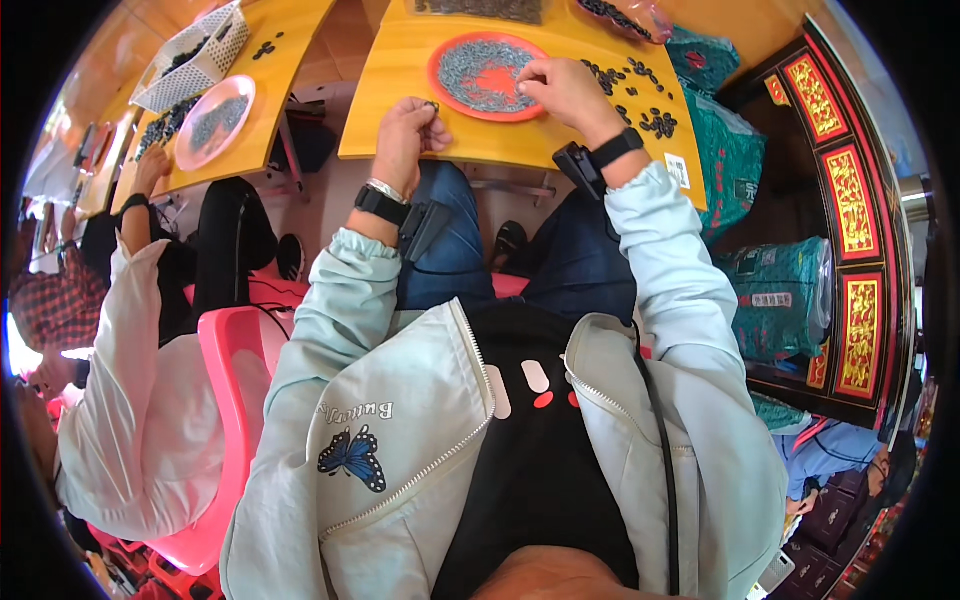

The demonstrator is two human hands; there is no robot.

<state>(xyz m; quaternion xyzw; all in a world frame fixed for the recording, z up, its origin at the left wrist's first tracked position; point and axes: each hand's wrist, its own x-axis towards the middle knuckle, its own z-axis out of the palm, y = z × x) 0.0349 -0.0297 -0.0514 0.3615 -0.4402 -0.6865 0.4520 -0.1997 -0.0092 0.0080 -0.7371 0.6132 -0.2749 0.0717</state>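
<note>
We see one round red plastic plate on the yellow wooden table, and in it a layer of small, slender, silvery-grey pieces, far too many to count. Our right hand is over the plate's right side, directly above the grey pieces; its fingertips are bent close together, and we cannot tell whether they close on one. Our left hand is just left of the plate, toward its near side, narrowed in a pinch around one small dark piece. That piece is mostly hidden by the fingers, so its shape escapes us. Right of the plate we find small, rounded, glossy black pieces, well over a dozen, loosely clustered. Beyond the plate stands one clear plastic box of dark contents.
</note>
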